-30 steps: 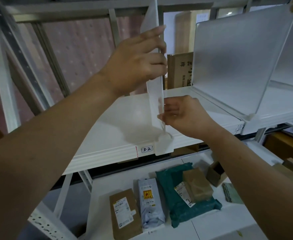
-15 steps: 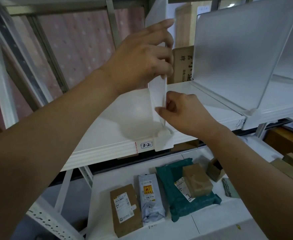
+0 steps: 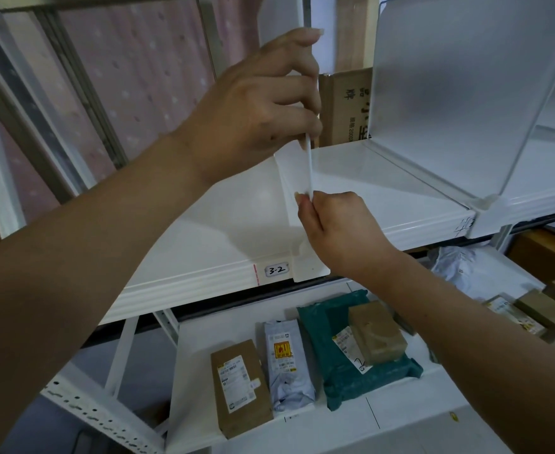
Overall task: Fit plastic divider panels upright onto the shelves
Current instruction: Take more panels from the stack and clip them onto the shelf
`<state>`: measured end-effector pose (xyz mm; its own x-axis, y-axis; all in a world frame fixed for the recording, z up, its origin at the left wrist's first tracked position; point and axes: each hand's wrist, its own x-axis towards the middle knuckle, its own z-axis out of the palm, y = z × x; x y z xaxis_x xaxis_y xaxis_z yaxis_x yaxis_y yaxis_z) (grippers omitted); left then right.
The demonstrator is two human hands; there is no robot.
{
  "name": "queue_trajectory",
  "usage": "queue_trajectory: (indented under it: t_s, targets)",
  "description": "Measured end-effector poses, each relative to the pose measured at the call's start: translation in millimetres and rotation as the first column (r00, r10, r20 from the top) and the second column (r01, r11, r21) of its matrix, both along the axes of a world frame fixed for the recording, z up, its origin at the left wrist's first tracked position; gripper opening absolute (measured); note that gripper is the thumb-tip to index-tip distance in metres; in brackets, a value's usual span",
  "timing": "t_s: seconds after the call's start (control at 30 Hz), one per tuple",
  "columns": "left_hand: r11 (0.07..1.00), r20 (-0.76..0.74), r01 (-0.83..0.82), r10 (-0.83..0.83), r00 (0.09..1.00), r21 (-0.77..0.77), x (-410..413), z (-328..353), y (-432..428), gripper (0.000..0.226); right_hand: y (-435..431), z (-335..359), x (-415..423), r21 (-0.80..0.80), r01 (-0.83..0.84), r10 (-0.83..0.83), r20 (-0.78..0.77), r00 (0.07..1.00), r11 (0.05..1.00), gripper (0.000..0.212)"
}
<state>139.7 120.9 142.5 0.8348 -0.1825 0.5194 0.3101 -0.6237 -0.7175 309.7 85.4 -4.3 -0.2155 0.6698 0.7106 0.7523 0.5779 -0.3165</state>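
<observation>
Holding the panel (image 3: 297,178) upright on the shelf (image 3: 223,224), the left hand (image 3: 259,103) is closed around its front edge high up, while the right hand (image 3: 332,224) pinches the same edge lower, just above the foot (image 3: 310,268) that hooks over the shelf lip beside the label (image 3: 277,270). I think the two grips are apart like this so the thin plastic does not bend or lean while its base is pressed into place. Another panel (image 3: 459,93) already stands to the right, well apart, probably a guide for the spacing.
</observation>
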Motion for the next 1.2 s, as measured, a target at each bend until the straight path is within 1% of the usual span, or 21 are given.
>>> queue_trajectory:
  t_s: [0.13, 0.37, 0.57, 0.7, 0.83, 1.0, 1.2]
  targets:
    - [1.000, -0.001, 0.010, -0.010, 1.000, -0.008, -3.9, -1.7, -1.7, 0.019, 1.6, -1.7, -1.4, 0.040, -0.018, 0.017, 0.028, 0.999, 0.999, 0.048]
    - [0.999, -0.036, 0.025, -0.026, 0.999, -0.043, 3.9, 2.1, -5.1, 0.013, 3.5, -2.7, -0.9, 0.061, -0.022, 0.022, 0.010, 1.000, 0.998, 0.050]
    - [0.997, -0.022, -0.006, 0.005, 1.000, -0.072, 1.9, -3.3, -6.6, 0.010, 3.1, -2.1, 1.0, 0.085, -0.002, -0.004, 0.070, 0.998, 0.996, 0.046]
    - [0.994, -0.026, -0.022, 0.019, 0.999, -0.107, 3.3, -3.6, -11.1, 0.011, 2.7, -3.1, 0.7, 0.093, -0.006, -0.001, 0.078, 0.997, 0.996, 0.045]
    - [0.991, -0.067, -0.018, 0.009, 0.998, -0.133, 13.2, 1.0, -18.5, 0.013, 1.1, -3.1, 3.4, 0.103, -0.021, 0.014, 0.062, 0.998, 0.995, 0.045]
    - [0.994, -0.136, -0.006, -0.009, 0.991, -0.113, 26.8, 3.5, -24.5, 0.017, -2.3, -5.2, 7.0, 0.129, -0.033, 0.026, 0.053, 0.998, 0.991, 0.045]
    - [0.994, -0.121, -0.004, -0.009, 0.993, -0.112, 27.5, -2.8, -25.3, 0.013, 1.7, -8.0, 5.3, 0.151, -0.056, 0.056, 0.007, 0.998, 0.987, 0.043]
